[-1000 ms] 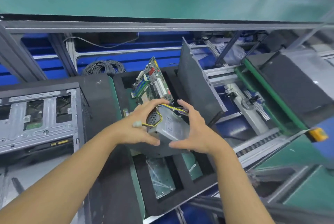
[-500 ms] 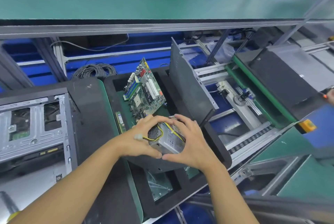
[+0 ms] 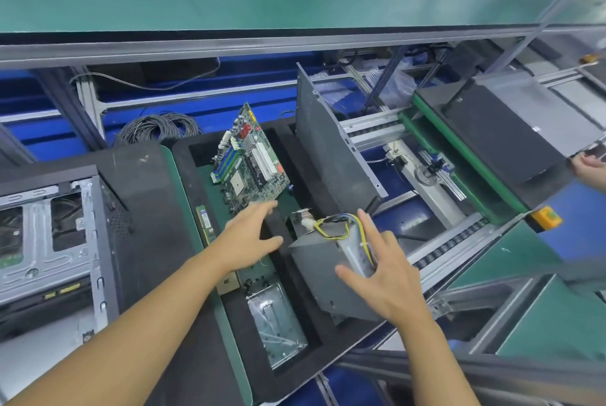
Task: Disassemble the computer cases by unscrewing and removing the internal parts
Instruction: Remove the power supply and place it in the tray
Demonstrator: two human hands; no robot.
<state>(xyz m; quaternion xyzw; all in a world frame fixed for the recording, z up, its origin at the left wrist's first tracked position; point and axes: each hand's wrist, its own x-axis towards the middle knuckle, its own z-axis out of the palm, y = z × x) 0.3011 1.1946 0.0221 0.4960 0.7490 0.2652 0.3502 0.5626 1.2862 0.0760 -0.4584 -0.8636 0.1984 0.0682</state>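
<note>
A grey power supply (image 3: 323, 269) with yellow and black wires sits tilted in a slot of the black foam tray (image 3: 190, 173). My right hand (image 3: 383, 269) hovers over its right side with fingers spread, perhaps touching it. My left hand (image 3: 252, 235) is open and off the unit, just below the green motherboard (image 3: 251, 161) that leans in the tray's rear slot. A grey side panel (image 3: 331, 146) stands upright in the tray. An open metal computer case (image 3: 49, 241) lies at the left.
A RAM stick (image 3: 205, 222) lies beside the motherboard, and a bagged metal part (image 3: 275, 323) fills the front slot. A coil of cable (image 3: 157, 127) sits behind. A conveyor with another black case (image 3: 498, 133) runs on the right, where another person's hand (image 3: 590, 168) reaches in.
Both hands gripped the power supply and lowered it into the tray slot. Now they have let go, the left hand pulling away to the left.
</note>
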